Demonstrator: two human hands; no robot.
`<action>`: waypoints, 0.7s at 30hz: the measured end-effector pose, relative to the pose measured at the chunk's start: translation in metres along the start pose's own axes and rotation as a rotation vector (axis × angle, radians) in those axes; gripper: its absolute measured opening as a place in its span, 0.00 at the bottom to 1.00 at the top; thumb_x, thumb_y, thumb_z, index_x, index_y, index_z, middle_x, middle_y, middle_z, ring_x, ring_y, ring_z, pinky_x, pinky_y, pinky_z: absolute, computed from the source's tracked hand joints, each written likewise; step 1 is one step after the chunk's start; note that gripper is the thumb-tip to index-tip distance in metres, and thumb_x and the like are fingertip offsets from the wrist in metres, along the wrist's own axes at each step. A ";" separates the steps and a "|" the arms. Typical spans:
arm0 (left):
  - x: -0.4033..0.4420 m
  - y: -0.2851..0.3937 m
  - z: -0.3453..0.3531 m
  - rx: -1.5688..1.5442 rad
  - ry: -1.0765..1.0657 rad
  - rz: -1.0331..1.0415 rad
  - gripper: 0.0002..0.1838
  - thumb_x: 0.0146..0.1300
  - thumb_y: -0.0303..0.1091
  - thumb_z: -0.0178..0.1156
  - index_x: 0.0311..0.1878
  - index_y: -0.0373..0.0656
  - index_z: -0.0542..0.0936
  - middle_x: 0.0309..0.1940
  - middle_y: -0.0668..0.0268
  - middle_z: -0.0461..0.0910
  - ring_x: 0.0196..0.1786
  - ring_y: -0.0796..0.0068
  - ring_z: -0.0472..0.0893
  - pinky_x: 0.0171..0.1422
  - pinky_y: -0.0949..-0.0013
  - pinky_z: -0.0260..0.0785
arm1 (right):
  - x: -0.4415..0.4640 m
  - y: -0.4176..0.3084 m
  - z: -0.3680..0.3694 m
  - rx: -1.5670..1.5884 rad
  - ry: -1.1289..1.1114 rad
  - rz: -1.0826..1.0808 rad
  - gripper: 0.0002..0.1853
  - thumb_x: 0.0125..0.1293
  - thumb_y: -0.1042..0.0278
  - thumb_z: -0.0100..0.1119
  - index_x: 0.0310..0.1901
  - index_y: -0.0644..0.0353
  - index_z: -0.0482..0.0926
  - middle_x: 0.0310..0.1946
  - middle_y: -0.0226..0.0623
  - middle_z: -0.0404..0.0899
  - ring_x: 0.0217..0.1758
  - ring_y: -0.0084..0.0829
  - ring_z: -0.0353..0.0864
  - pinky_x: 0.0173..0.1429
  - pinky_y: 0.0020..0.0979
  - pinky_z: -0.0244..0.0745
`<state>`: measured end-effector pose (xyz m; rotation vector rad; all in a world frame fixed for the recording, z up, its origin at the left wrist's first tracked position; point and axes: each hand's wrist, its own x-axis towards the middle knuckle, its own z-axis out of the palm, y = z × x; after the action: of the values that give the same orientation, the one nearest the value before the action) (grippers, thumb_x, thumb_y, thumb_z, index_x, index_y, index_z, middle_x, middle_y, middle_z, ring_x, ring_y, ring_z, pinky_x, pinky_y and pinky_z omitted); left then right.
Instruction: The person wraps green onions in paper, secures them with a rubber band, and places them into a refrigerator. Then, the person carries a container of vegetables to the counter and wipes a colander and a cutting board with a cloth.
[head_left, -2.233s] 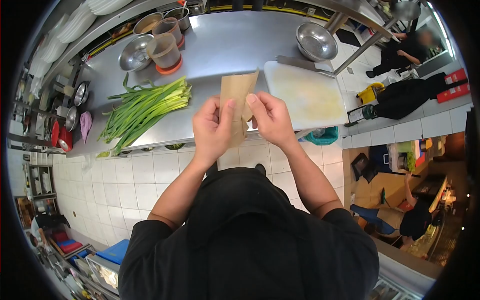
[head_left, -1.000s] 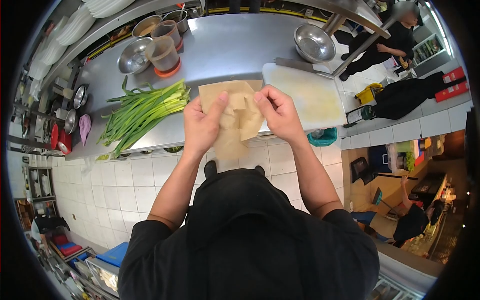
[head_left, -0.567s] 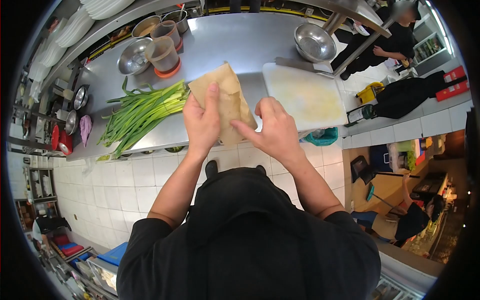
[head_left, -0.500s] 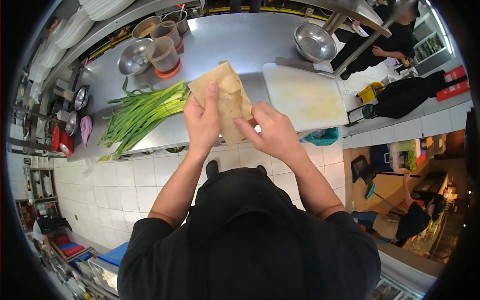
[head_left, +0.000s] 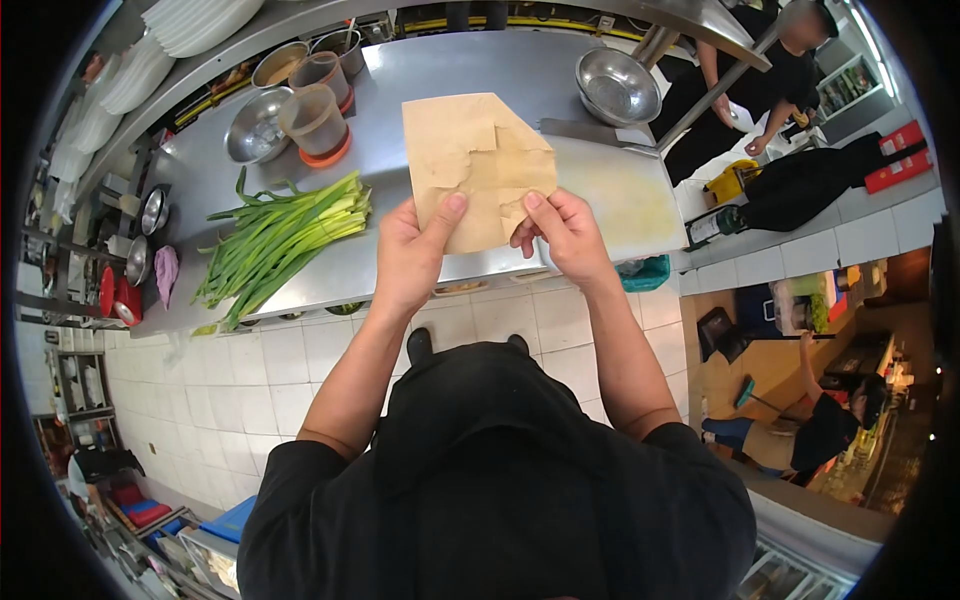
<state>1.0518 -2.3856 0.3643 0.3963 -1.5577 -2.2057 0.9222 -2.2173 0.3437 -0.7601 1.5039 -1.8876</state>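
A creased piece of brown paper [head_left: 450, 140], with torn, uneven layers on its face, is held up over the front edge of the steel counter [head_left: 440, 75]. My left hand [head_left: 413, 245] pinches its lower left part, thumb on top. The lower right corner is gripped by my right hand [head_left: 568, 235] between thumb and fingers. Left of the paper lies a bunch of green onions [head_left: 285, 235] on the counter. To the right, partly behind the paper and my right hand, is a white cutting board [head_left: 625, 195], with a cleaver [head_left: 590, 132] along its far edge.
Metal bowls [head_left: 618, 86] and plastic tubs [head_left: 312, 122] stand toward the back of the counter. A teal-lined bin [head_left: 645, 273] sits below the front edge. A co-worker in black [head_left: 745, 85] stands at the upper right; another person [head_left: 825, 430] is beyond the low wall.
The paper has been opened out wider and raised away from my body. My right hand has gone from working at its right edge to pinching the lower right corner. The co-worker's arms have moved.
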 end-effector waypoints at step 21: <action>0.020 0.009 -0.007 0.990 -0.327 0.671 0.28 0.59 0.32 0.76 0.62 0.43 0.80 0.64 0.60 0.79 0.51 0.59 0.84 0.45 0.65 0.79 | -0.002 -0.026 0.002 -0.227 0.058 -0.100 0.09 0.78 0.64 0.61 0.47 0.62 0.78 0.32 0.21 0.77 0.33 0.13 0.71 0.37 0.22 0.67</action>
<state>1.0392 -2.4038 0.3700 -0.2331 -2.4270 -0.9253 0.9218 -2.2126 0.3693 -0.9039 1.7672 -1.8442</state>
